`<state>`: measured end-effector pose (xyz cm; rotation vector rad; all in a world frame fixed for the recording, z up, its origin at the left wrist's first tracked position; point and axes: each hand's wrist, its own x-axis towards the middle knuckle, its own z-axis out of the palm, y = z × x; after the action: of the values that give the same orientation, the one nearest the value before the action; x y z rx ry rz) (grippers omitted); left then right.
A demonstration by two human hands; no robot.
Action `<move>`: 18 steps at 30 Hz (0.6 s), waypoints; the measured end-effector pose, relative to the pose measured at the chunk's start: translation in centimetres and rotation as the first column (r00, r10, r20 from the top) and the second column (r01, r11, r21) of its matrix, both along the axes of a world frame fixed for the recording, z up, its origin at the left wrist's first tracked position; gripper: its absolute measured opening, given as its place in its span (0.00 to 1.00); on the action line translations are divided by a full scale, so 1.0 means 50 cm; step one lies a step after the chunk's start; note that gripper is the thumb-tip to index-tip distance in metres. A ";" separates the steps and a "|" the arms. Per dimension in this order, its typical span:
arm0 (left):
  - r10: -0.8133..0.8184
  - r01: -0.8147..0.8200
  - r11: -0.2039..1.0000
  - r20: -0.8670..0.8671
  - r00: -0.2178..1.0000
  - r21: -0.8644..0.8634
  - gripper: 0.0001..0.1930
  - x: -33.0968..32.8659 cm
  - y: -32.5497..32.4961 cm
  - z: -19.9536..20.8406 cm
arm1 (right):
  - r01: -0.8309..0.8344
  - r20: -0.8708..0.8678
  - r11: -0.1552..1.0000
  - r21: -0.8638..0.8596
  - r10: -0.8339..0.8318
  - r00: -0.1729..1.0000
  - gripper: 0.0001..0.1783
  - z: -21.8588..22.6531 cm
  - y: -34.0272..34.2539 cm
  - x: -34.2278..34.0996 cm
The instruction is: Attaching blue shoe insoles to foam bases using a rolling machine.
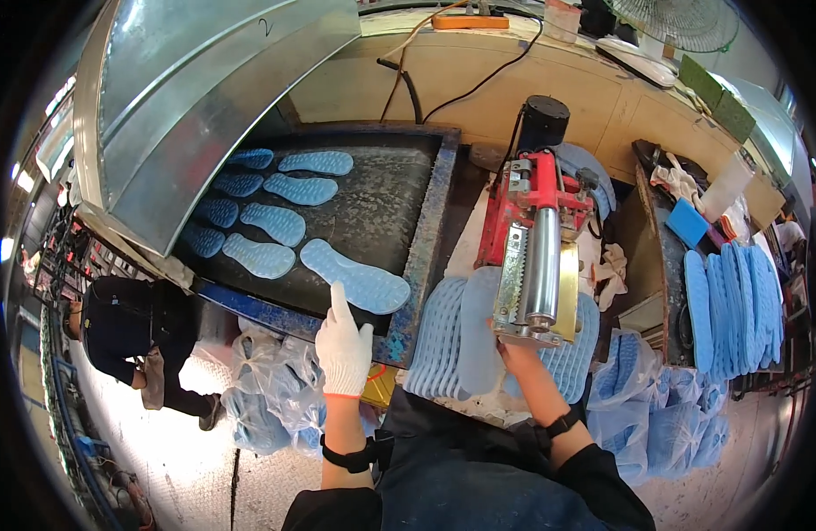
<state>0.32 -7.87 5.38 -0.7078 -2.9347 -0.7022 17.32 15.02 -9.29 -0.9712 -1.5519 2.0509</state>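
My left hand [344,352], in a white knit glove, reaches over the front of the dark conveyor bed. Its index finger is stretched out to the near edge of a blue shoe sole [355,279], with the thumb apart. My right hand [520,361] is bare and lies under the front end of a red machine [540,181] with a shiny metal roller [540,265]. The machine's end plate hides most of those fingers. Just left of that hand, a smooth pale blue sole [478,350] leans against a row of ribbed blue soles [436,341].
Several textured soles [284,226] lie in pairs on the conveyor bed [381,190], partly beneath a sheet-metal hood [213,80]. More soles [735,305] stand on a right-hand shelf. Plastic bags of soles [651,416] sit below. A person [138,332] bends over at left.
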 end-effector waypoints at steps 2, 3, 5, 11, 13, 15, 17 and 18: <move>-0.052 0.052 0.999 -0.039 0.998 0.003 0.46 -0.007 0.011 -0.013 | 0.037 -0.192 0.949 -0.312 -0.101 0.976 0.26 0.030 -0.003 0.034; -0.040 0.042 0.998 -0.036 0.999 0.044 0.47 -0.015 0.015 -0.018 | 0.116 -0.125 0.936 -0.333 -0.166 0.978 0.23 0.064 -0.009 0.047; -0.005 0.008 0.998 -0.034 0.999 0.066 0.49 -0.029 0.025 -0.016 | 0.226 -0.011 0.930 -0.289 -0.239 0.971 0.19 0.114 -0.001 0.089; 0.035 -0.038 0.998 0.073 0.997 0.044 0.47 -0.052 0.059 -0.012 | 0.258 -0.043 0.772 0.582 -0.287 0.957 0.26 0.153 0.104 0.213; 0.009 -0.013 0.999 0.096 0.995 0.042 0.46 -0.035 0.057 0.001 | 0.209 -0.034 0.485 0.849 -0.344 0.938 0.30 0.196 0.130 0.213; -0.027 0.013 0.985 0.078 0.997 0.174 0.41 -0.010 0.044 0.006 | 0.103 -0.059 0.092 0.990 -0.399 0.915 0.33 0.266 0.135 0.193; -0.099 0.052 0.933 0.114 0.989 0.357 0.39 0.030 0.060 0.026 | 0.087 -0.062 0.045 0.995 -0.402 0.914 0.33 0.302 0.132 0.176; -0.164 0.063 0.848 0.148 0.975 0.526 0.36 0.053 0.070 0.033 | 0.062 -0.056 0.002 0.998 -0.392 0.918 0.34 0.310 0.131 0.169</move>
<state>2.98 -4.35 7.04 -0.7890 -2.6533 -1.5728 25.78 21.59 6.22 -0.7137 -2.1393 0.1405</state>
